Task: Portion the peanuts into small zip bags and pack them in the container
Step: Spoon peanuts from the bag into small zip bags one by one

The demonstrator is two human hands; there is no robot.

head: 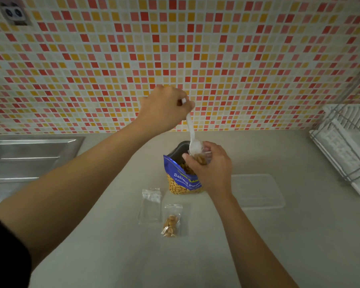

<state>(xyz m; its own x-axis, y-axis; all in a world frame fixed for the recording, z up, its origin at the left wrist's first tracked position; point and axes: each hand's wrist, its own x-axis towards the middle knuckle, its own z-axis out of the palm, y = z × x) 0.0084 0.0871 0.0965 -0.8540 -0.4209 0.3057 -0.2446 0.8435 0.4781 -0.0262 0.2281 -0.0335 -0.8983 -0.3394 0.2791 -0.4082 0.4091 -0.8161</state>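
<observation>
So the left hand point(164, 109) pinches the white plastic spoon point(191, 129), near upright, bowl right at the mouth of the small clear zip bag point(202, 159) the right hand point(213, 171) grips above the blue foil peanut pouch point(179, 183).

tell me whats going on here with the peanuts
A person is portioning peanuts. The left hand holds a white spoon tipped into a small zip bag that the right hand holds above the blue peanut bag. On the counter lie one filled zip bag and one empty zip bag. The clear container sits to the right with no bag showing in it.
</observation>
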